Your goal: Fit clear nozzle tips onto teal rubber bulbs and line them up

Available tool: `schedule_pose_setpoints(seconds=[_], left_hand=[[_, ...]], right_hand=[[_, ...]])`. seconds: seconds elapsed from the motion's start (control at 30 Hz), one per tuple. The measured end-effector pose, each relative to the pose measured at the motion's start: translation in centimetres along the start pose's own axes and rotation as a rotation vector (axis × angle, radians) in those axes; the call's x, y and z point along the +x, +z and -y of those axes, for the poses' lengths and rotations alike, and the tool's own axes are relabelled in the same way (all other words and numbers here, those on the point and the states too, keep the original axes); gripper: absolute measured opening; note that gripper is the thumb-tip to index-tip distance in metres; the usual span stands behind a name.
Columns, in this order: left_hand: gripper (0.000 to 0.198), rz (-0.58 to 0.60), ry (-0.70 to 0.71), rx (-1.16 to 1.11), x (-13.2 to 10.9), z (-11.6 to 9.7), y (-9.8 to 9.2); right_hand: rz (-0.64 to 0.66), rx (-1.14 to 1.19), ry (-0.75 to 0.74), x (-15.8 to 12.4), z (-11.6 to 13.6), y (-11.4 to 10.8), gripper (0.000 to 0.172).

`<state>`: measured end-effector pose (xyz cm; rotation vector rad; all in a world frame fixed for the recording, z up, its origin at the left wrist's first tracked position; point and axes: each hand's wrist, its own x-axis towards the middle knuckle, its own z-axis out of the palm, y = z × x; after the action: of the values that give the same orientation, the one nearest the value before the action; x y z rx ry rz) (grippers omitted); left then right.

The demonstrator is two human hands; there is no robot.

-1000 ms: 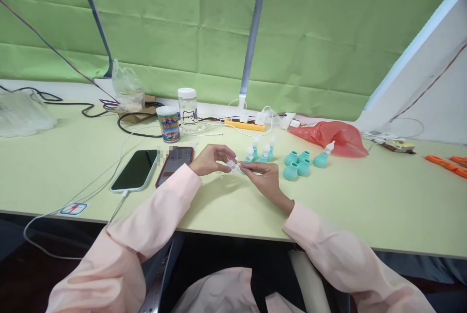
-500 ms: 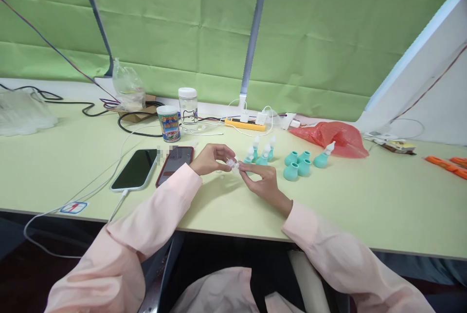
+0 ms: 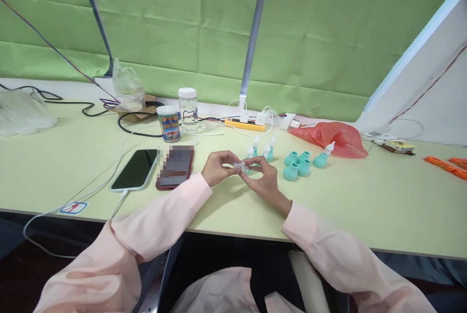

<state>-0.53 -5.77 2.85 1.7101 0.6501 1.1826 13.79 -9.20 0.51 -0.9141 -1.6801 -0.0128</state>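
Small clear plastic pieces [image 3: 241, 167] are pinched between my two hands above the table. My left hand [image 3: 220, 169] grips them from the left with thumb and fingers. From the right, my right hand [image 3: 265, 178] closes on the same pieces; where one piece ends and another begins is too small to tell. Just behind my right hand stand several teal bulbs with clear tips [image 3: 268, 151], partly hidden. Several open teal bulbs without tips [image 3: 303, 167] stand to the right. Beside them a teal bulb with a tip [image 3: 321, 159] leans to the right.
Two phones, one black-screened [image 3: 134, 170] and one red-edged [image 3: 175, 168], lie left of my hands. Behind are a printed cup [image 3: 170, 125], a clear jar [image 3: 188, 108] and a yellow power strip [image 3: 245, 124]. A red bag [image 3: 333, 138] lies at the back right.
My left hand has moved right and slightly down with the clear pieces, closer to my right hand. My right hand's fingers have shifted around the pieces.
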Motion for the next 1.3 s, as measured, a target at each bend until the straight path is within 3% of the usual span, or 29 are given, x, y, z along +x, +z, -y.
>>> schedule_pose_setpoints(seconds=[0.27,0.43,0.6,0.9,0.97,1.1,1.3], left_hand=[[0.023,-0.024,-0.019,-0.039,-0.4,0.1,0.4],[0.02,-0.007,0.063,-0.053,-0.6,-0.2,0.6],[0.016,-0.023,0.141,0.12,-0.9,-0.2,0.7],[0.022,0.009,0.184,0.369,-1.2,0.5,1.0],[0.021,0.001,0.187,0.371,-1.2,0.6,1.0],[0.021,-0.036,0.211,0.353,-1.3,0.5,0.9],[0.026,-0.027,0.233,0.334,-1.2,0.4,0.8]], right_hand=[[0.013,0.042,0.03,0.1,0.3,-0.1,0.026],[0.006,0.033,0.047,0.4,0.5,0.0,0.034],[0.027,-0.061,-0.061,0.3,-0.1,-0.1,0.018],[0.0,-0.144,-0.287,0.1,-1.3,-0.2,0.019],[0.008,-0.131,-0.261,0.1,-1.1,-0.2,0.019],[0.045,-0.039,-0.046,0.2,-0.4,-0.2,0.032],[0.038,-0.002,-0.015,0.3,-0.4,-0.2,0.012]])
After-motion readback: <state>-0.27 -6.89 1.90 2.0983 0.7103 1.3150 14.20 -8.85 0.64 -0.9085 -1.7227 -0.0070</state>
